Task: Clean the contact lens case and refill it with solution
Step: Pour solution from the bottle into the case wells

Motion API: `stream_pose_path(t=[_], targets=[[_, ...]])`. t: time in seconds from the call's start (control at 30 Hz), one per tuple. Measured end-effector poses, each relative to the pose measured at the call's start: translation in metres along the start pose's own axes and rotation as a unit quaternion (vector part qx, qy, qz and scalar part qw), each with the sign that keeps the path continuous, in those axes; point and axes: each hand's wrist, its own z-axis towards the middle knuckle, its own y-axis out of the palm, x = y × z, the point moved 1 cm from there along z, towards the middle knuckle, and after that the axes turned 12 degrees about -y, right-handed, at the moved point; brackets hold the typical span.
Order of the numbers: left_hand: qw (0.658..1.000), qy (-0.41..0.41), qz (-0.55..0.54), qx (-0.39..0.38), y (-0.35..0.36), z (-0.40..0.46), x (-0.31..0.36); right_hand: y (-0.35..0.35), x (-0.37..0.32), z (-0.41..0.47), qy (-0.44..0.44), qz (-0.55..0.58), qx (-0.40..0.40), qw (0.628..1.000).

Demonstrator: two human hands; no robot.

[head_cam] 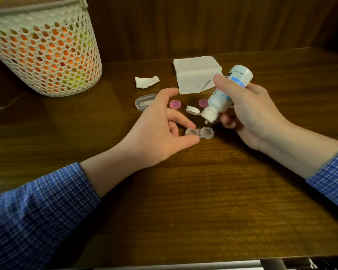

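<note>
- Step in hand, as judged: refilling. The contact lens case [199,132] lies flat on the wooden table [203,201], both wells uncapped and facing up.
- Left hand [158,129]: the left well of the case is pinched between thumb and a curled finger, so the case is steadied; the remaining fingers are spread loosely above it.
- Right hand [248,112]: the solution bottle [225,94] is gripped round its body and tipped nozzle-down, flip cap [192,110] hanging open. The nozzle is held just above the right well, not touching it.
- Whether liquid already sits in either well cannot be told; the plastic is clear and the light dim.
- Two pink caps [175,104] are set apart behind the case, one partly hidden by the bottle.
- Folded tissue [196,75], a crumpled scrap [146,82], a clear oval container [144,102] and a mesh basket [45,53] are noted further back.
- Next move, as judged: a gentle squeeze over the right well, then a shift to the left, fingers kept clear of the rim; overfilling is the risk.
</note>
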Motion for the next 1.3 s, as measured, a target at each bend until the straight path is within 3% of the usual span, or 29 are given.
stream_pose_path(t=[0.27, 0.43, 0.57, 0.7, 0.87, 1.03, 1.3], targets=[[1.000, 0.015, 0.005, -0.014, 0.000, 0.000, -0.002, -0.018, -0.008, 0.007, 0.099, 0.190, -0.036, 0.976], [0.996, 0.060, -0.025, 0.066, -0.005, -0.005, 0.003, -0.020, -0.016, 0.005, 0.095, 0.265, -0.089, 0.955], [0.974, 0.169, -0.045, 0.142, -0.008, -0.012, 0.012, -0.019, -0.015, 0.002, 0.061, 0.192, -0.206, 0.958], [0.969, 0.147, -0.121, 0.157, -0.008, -0.014, 0.016, -0.016, -0.011, -0.007, -0.013, 0.138, -0.307, 0.942], [0.949, 0.010, -0.310, 0.053, -0.007, -0.010, 0.027, -0.012, -0.009, -0.016, -0.174, -0.010, -0.300, 0.938], [0.952, 0.053, -0.287, 0.089, -0.003, -0.010, 0.036, -0.014, -0.005, -0.023, -0.329, -0.168, -0.272, 0.889], [0.949, 0.069, -0.294, 0.089, -0.005, -0.013, 0.042, -0.014, -0.003, -0.022, -0.437, -0.191, -0.250, 0.843]])
